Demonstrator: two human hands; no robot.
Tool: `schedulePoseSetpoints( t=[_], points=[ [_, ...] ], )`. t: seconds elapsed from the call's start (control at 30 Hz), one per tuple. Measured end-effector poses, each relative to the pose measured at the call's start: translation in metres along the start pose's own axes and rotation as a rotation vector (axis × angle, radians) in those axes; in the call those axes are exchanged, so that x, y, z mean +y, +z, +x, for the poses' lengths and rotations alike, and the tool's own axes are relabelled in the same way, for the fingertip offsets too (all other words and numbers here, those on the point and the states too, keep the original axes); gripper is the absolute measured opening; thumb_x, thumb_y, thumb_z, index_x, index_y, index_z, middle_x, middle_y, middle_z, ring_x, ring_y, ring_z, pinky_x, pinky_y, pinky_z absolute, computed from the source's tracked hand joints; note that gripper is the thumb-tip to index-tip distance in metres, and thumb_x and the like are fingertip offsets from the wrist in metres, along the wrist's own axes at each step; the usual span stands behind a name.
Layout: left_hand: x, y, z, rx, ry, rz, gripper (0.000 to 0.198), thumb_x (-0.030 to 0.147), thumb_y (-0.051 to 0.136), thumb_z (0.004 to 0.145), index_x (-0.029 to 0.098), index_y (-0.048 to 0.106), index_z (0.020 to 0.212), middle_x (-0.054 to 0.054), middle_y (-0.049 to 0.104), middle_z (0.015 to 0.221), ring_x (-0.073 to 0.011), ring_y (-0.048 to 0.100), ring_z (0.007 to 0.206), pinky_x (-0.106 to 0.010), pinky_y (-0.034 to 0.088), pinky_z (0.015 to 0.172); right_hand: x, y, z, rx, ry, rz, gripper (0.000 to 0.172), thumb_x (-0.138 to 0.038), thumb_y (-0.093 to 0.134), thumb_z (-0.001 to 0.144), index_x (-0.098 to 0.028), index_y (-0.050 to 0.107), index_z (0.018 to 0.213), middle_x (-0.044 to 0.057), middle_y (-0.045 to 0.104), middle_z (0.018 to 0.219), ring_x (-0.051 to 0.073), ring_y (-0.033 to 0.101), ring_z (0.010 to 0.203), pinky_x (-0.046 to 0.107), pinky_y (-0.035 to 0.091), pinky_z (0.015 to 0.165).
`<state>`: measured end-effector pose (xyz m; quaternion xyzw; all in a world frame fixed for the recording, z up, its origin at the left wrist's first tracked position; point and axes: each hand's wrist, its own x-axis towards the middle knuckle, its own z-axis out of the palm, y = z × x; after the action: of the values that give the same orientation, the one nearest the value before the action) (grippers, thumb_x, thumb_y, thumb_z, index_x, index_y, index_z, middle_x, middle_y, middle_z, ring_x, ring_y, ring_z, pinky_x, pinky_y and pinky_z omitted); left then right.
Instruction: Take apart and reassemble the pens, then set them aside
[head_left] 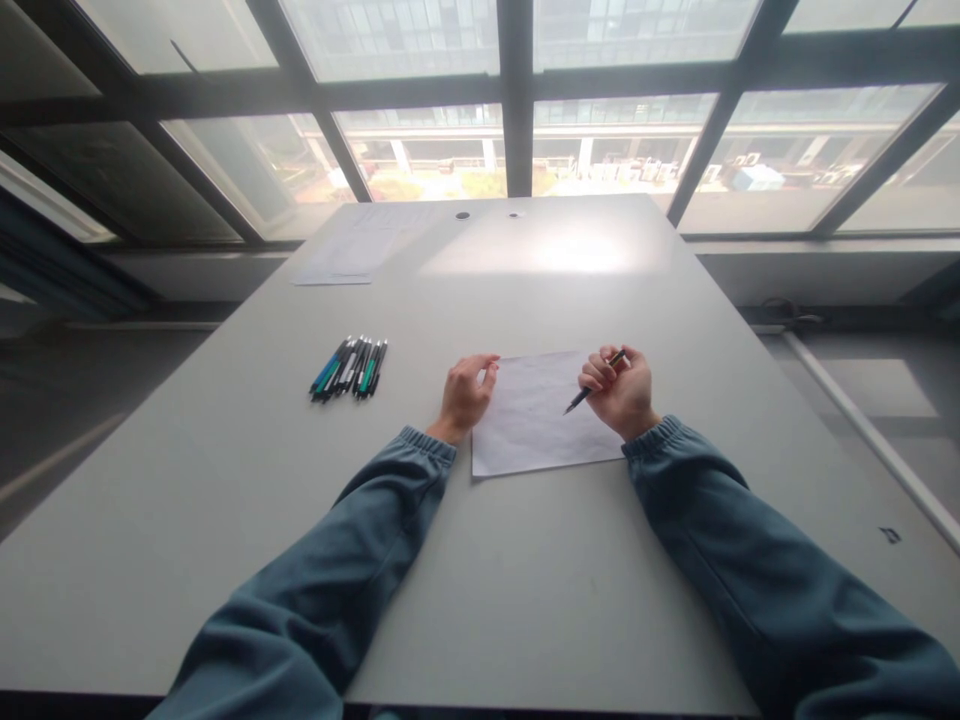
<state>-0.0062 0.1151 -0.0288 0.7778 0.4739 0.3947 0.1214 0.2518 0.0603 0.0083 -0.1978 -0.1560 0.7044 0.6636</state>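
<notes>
A white sheet of paper lies on the table between my two hands. My right hand is closed around a dark pen, above the sheet's right part. The pen is tilted, its tip pointing down and left toward the paper; whether the tip touches cannot be made out. At the sheet's left edge rests my left hand, fingers loosely curved and apart, with nothing seen in it. To its left, several pens with black, blue, green and grey barrels lie side by side in a bunch.
The white table reaches to large windows at the far side. More paper sheets lie at its far left. Two small round spots, one a dark hole, show near the back edge. Bright glare covers the far right part.
</notes>
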Motion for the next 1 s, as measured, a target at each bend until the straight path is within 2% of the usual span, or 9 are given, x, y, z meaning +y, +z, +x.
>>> schedulePoseSetpoints(
  t=[0.1,0.2,0.27,0.4,0.57,0.67,0.77,0.9,1.0],
  points=[
    [-0.003,0.001,-0.001,-0.041,0.053,0.013,0.026,0.013,0.054,0.091,0.02,0.073,0.108,-0.006,0.076,0.106,-0.0241,0.068,0.103,-0.042,0.051,0.098,0.0,-0.002,0.004,0.047,-0.032,-0.151,0.025,-0.046,0.058,0.091,-0.022,0.06,0.084,-0.009,0.031,0.053,0.009,0.023,0.041,0.022,0.031,0.037],
    [-0.005,0.001,-0.001,-0.087,0.098,-0.004,0.033,0.004,0.051,0.087,0.021,0.075,0.102,-0.006,0.076,0.109,-0.0245,0.068,0.105,-0.044,0.052,0.099,0.001,-0.006,0.009,0.092,-0.041,-0.327,0.019,-0.039,0.066,0.083,-0.022,0.064,0.091,-0.008,0.042,0.056,0.008,0.018,0.04,0.025,0.029,0.034],
    [-0.006,0.002,-0.002,-0.104,0.106,-0.015,0.034,0.002,0.051,0.085,0.021,0.076,0.099,-0.006,0.076,0.111,-0.0242,0.068,0.106,-0.045,0.053,0.1,0.003,-0.008,0.01,0.081,-0.048,-0.387,0.018,-0.036,0.065,0.081,-0.021,0.066,0.092,-0.004,0.053,0.062,0.009,0.027,0.041,0.026,0.036,0.037],
    [-0.006,0.004,-0.002,-0.15,0.104,-0.016,0.029,0.007,0.056,0.087,0.021,0.077,0.103,-0.007,0.075,0.115,-0.0245,0.069,0.109,-0.046,0.053,0.103,0.006,-0.007,0.008,0.012,-0.092,-0.441,0.04,-0.057,0.05,0.089,-0.022,0.068,0.098,0.005,0.064,0.075,0.017,0.055,0.059,0.034,0.051,0.052],
    [-0.006,0.007,-0.002,-0.229,0.092,-0.036,0.026,0.017,0.057,0.093,0.019,0.077,0.109,-0.01,0.073,0.124,-0.026,0.065,0.122,-0.047,0.049,0.112,0.008,-0.001,0.002,0.037,-0.121,-0.556,0.072,-0.085,0.036,0.087,-0.022,0.069,0.095,-0.001,0.051,0.056,0.014,0.043,0.045,0.029,0.036,0.041],
    [-0.007,0.008,-0.003,-0.287,0.109,-0.055,0.031,0.018,0.053,0.094,0.018,0.075,0.116,-0.01,0.07,0.131,-0.0264,0.061,0.13,-0.048,0.046,0.116,0.01,-0.001,0.002,0.041,-0.133,-0.568,0.076,-0.089,0.035,0.084,-0.023,0.067,0.102,0.003,0.062,0.067,0.015,0.054,0.052,0.029,0.038,0.043],
    [-0.006,0.007,-0.003,-0.35,0.152,-0.072,0.035,0.018,0.051,0.095,0.019,0.073,0.122,-0.01,0.067,0.136,-0.0264,0.057,0.134,-0.048,0.045,0.117,0.012,-0.001,0.003,0.034,-0.136,-0.602,0.064,-0.084,0.05,0.082,-0.024,0.064,0.097,0.005,0.07,0.081,0.017,0.063,0.064,0.027,0.041,0.046],
    [-0.003,0.004,-0.004,-0.423,0.226,-0.098,0.036,0.022,0.055,0.095,0.022,0.07,0.128,-0.008,0.064,0.14,-0.0262,0.055,0.138,-0.047,0.044,0.118,0.017,0.0,0.002,0.095,-0.273,-0.634,0.04,-0.052,0.083,0.074,-0.024,0.055,0.078,-0.006,0.055,0.058,0.009,0.049,0.047,0.022,0.029,0.041],
    [0.001,0.001,-0.004,-0.456,0.266,-0.092,0.036,0.025,0.057,0.094,0.024,0.07,0.128,-0.007,0.064,0.14,-0.0256,0.055,0.137,-0.045,0.046,0.117,0.023,0.002,-0.002,0.063,-0.303,-0.731,0.03,-0.049,0.077,0.081,-0.023,0.061,0.084,-0.006,0.056,0.056,0.01,0.049,0.044,0.022,0.029,0.04]
  ],
)
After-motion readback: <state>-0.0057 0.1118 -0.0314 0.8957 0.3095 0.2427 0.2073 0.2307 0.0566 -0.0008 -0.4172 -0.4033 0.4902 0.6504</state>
